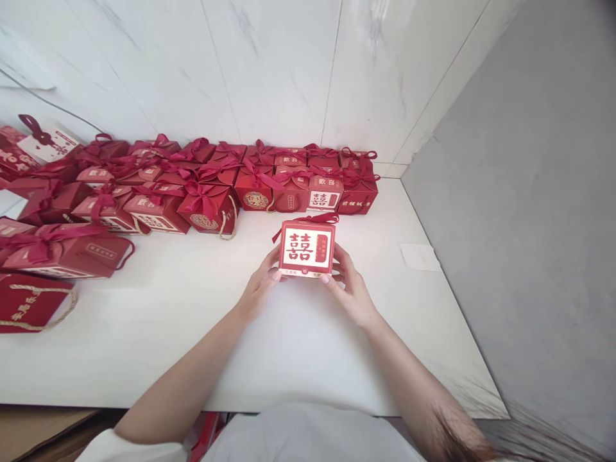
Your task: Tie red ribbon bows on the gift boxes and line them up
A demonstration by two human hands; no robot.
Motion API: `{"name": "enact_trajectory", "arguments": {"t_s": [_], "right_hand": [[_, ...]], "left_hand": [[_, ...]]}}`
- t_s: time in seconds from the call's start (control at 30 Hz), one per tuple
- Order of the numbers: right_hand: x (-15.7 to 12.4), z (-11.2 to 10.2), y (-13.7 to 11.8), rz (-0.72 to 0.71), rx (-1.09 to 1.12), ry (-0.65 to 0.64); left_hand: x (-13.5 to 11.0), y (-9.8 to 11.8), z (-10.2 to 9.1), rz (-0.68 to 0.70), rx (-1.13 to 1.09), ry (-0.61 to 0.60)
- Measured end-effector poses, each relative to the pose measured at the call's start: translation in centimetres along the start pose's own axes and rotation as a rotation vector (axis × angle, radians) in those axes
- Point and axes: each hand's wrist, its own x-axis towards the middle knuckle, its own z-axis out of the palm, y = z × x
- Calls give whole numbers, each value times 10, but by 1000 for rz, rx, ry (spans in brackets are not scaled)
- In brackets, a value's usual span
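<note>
A red gift box (308,249) with a white label panel and a dark red ribbon is held between both hands over the middle of the table. Its printed front, with a large red character, faces me. My left hand (262,282) grips the box's left side, thumb at the lower front corner. On the right side, my right hand (351,285) holds it the same way, fingers behind and thumb at the lower right corner. The fingers behind the box are partly hidden.
Rows of ribbon-tied red gift boxes (206,206) stand along the tiled wall (279,70) and down the left. Some have rope handles. A white paper piece (419,257) lies at the right of the white table (183,301), whose right edge slants beside a grey surface.
</note>
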Motion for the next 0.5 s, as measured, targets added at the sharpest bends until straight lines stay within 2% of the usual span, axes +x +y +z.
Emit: {"name": "enact_trajectory", "arguments": {"t_s": [0.17,0.3,0.43,0.5], "right_hand": [[0,-1,-2,-3,5,-24],[0,0,1,-18,-4,6],[-1,4,7,-87,-66,68],[-2,6,9,-117,-106,69]], "left_hand": [[0,-1,0,6,-7,3],[1,-1,-1,-2,-35,0],[3,-1,0,-3,-120,93],[3,-1,0,5,-173,101]]}}
